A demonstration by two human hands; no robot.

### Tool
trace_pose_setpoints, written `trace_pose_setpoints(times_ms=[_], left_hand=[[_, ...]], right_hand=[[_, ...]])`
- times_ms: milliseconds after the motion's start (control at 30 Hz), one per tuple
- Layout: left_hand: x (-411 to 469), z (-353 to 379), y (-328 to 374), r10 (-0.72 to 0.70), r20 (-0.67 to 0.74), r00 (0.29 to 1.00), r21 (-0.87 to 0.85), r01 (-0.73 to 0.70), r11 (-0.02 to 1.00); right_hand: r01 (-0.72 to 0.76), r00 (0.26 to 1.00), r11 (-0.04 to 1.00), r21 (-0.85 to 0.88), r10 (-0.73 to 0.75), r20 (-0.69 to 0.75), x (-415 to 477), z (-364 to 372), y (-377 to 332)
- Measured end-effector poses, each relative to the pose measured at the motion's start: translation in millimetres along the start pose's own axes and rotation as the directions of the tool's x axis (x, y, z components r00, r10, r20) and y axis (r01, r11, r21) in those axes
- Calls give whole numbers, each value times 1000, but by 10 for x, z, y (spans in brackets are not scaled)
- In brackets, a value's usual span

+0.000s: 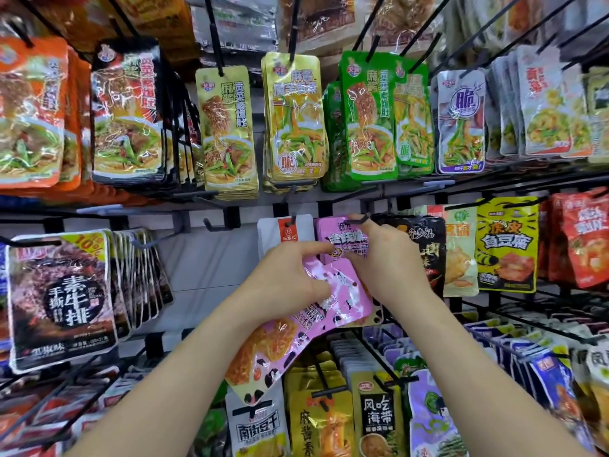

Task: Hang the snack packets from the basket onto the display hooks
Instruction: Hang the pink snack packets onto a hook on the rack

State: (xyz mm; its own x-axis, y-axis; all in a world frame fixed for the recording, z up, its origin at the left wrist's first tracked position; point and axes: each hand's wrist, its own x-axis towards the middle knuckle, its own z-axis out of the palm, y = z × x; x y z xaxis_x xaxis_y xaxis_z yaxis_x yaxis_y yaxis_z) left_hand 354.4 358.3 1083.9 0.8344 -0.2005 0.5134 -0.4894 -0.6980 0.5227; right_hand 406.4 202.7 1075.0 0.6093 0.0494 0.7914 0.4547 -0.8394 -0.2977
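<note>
Gripping pink snack packets (346,295), the left hand (283,285) angles their long axis from one to seven o'clock. The right hand (385,262) pinches one upright packet (342,240) at a hook (357,222), with neighbouring packs (428,252) close at three and nine o'clock.

just two bare arms in shot tbh; left forearm (184,374) and right forearm (461,357) both slim, smooth, uncovered right down below the pink packets (344,296); left hand (286,285) and right hand (392,262) either side of them, plain bare fingers
</note>
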Motion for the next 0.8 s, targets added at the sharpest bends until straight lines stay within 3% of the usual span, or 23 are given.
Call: trace_pose_setpoints(times_ms=[167,267,400,467,533,600,667,800], left_hand=[[-116,-71,25,46,-104,993,-82,-54,995],[-197,-105,33,78,-154,985,-154,-101,983],[-275,-145,8,144,-226,963,-207,-192,959],[-315,-151,-2,176,-260,950,-251,-243,937],[-340,-135,-5,188,-295,937,-320,-282,904],[-361,-104,-5,194,-325,926,-373,-314,873],[-384,-60,1,202,-358,912,-356,-333,873],[-435,-17,36,172,-376,911,-390,-324,862]], right_hand=[[40,999,999,13,-40,5,-53,-33,32],[80,988,983,167,-56,-146,-165,-76,55],[80,944,892,444,75,-321,-345,-221,4],[23,964,750,661,159,-215,-443,-342,-44],[-191,980,537,822,154,126,-541,-478,-122],[-361,919,452,816,25,392,-625,-531,-168],[-390,900,411,824,-18,435,-664,-514,-178],[-448,893,259,856,99,438,-683,-488,-195]])
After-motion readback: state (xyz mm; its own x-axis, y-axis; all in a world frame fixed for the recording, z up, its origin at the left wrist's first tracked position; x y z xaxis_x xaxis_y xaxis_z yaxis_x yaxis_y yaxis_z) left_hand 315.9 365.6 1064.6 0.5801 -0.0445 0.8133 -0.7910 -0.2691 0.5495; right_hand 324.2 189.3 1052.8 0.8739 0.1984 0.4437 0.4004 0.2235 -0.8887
